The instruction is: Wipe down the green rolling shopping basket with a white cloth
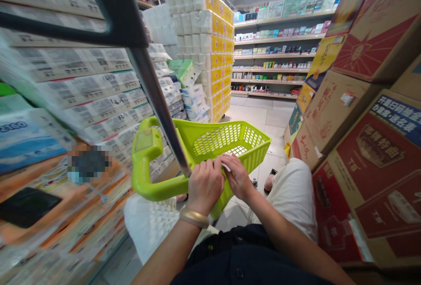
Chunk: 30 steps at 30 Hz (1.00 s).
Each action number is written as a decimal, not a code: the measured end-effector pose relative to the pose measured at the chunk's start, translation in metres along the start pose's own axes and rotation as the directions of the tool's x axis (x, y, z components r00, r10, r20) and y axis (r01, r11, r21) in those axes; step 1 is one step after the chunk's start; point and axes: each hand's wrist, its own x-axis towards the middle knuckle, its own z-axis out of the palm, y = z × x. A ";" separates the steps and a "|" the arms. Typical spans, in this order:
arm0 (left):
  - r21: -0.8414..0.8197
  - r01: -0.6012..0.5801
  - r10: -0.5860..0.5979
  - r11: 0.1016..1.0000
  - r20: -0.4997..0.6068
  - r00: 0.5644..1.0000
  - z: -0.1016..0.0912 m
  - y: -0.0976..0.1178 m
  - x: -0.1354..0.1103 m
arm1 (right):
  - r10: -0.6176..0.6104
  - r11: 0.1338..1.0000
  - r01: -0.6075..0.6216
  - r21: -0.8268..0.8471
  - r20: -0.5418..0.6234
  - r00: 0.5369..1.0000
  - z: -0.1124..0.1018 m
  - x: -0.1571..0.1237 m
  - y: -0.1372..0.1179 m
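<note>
Basket [245,142], lime green, sits gripped at its rim by the closed left hand [205,186] and right hand [238,176], and a wide swing could snag tissue packs [95,101] or cartons [371,175] flanking the aisle, toppling them.

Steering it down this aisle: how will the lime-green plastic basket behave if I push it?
Probably light for its size: the lime-green plastic basket has thin latticed walls, with no goods showing inside. Its rim may flex slightly under the left hand and right hand. The tall metal pole might make it tip if shoved sideways.
</note>
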 end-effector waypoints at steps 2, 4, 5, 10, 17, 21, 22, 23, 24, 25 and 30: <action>0.008 -0.004 0.004 1.000 0.001 1.000 0.000 0.000 0.000 | 0.047 0.998 -0.050 -0.047 -0.061 0.997 -0.001 0.001 0.005; 0.013 -0.005 0.005 1.000 -0.003 1.000 0.000 0.000 0.000 | 0.100 0.991 -0.110 -0.082 -0.120 0.988 -0.001 0.000 0.009; 0.015 -0.007 0.007 1.000 -0.005 1.000 0.000 0.000 0.000 | 0.109 0.989 -0.120 -0.082 -0.125 0.986 0.000 0.000 0.008; 0.014 -0.010 0.011 1.000 -0.028 1.000 0.002 0.000 0.000 | 0.008 1.000 -0.008 0.009 0.008 1.000 0.000 -0.001 0.002; 0.012 -0.012 0.012 1.000 -0.028 1.000 0.003 0.000 0.001 | 0.153 0.987 -0.158 -0.027 -0.137 0.979 0.001 0.003 0.007; -0.006 -0.003 0.003 1.000 -0.006 1.000 0.001 0.000 0.001 | 0.043 0.997 -0.044 0.067 0.015 0.999 0.002 0.003 -0.004; -0.008 -0.004 0.004 1.000 -0.003 1.000 0.000 0.000 0.001 | 0.031 0.997 -0.033 0.070 0.026 0.999 0.001 0.003 -0.003; -0.008 -0.007 0.007 1.000 0.002 1.000 0.000 0.000 0.001 | 0.040 0.998 -0.040 0.057 0.015 0.999 0.000 0.004 0.000; -0.008 -0.010 0.010 1.000 0.007 1.000 -0.001 0.000 0.001 | 0.065 0.997 -0.064 0.032 -0.011 0.998 -0.001 0.004 0.004; -0.008 -0.011 0.011 1.000 0.014 1.000 -0.001 0.000 0.001 | 0.099 0.995 -0.099 0.000 -0.045 0.994 -0.003 0.004 0.008; 0.001 -0.012 0.012 1.000 0.003 1.000 0.000 0.000 0.000 | 0.115 0.992 -0.117 -0.037 -0.052 0.992 -0.004 0.002 0.007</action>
